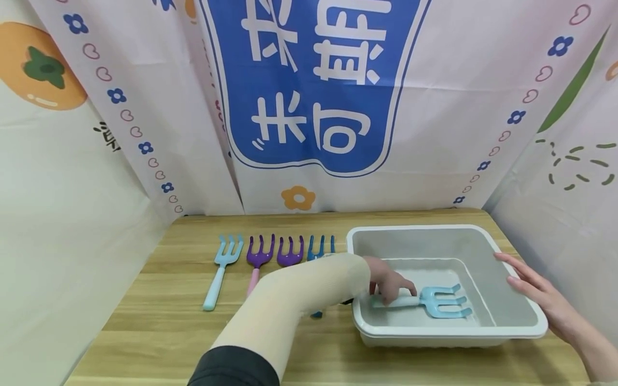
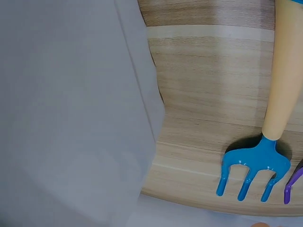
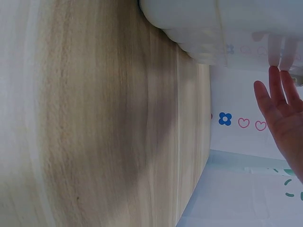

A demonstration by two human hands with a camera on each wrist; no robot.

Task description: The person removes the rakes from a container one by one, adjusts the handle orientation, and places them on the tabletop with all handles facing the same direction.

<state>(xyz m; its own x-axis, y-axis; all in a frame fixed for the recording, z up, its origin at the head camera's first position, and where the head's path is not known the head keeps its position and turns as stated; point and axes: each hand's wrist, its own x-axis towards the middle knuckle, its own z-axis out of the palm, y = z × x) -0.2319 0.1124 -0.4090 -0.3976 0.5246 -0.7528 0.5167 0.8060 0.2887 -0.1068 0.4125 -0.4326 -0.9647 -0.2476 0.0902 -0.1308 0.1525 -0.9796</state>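
Observation:
In the head view, a light-blue three-tined hand rake (image 1: 441, 303) lies in a pale grey plastic tub (image 1: 449, 331), its tines pointing right. My left hand (image 1: 390, 280) reaches over the tub's left side, fingers loosely spread at the rake's handle, one fingertip overlapping it. The left wrist view does not show that hand; a sleeve fills its left side. My right hand (image 1: 536, 287) rests on the tub's right rim with extended fingers. From the right wrist, the same hand (image 3: 284, 111) shows straight fingers against the tub's outer wall (image 3: 199, 33).
Left of the tub stand more hand rakes in a row: a light-blue one (image 1: 224, 262), a purple one with a pink handle (image 1: 259, 257), another purple one (image 1: 290, 257) and a dark-blue one (image 1: 318, 247). My left forearm covers their lower parts. Printed cloth (image 1: 434, 161) hangs behind the wooden table (image 1: 154, 316).

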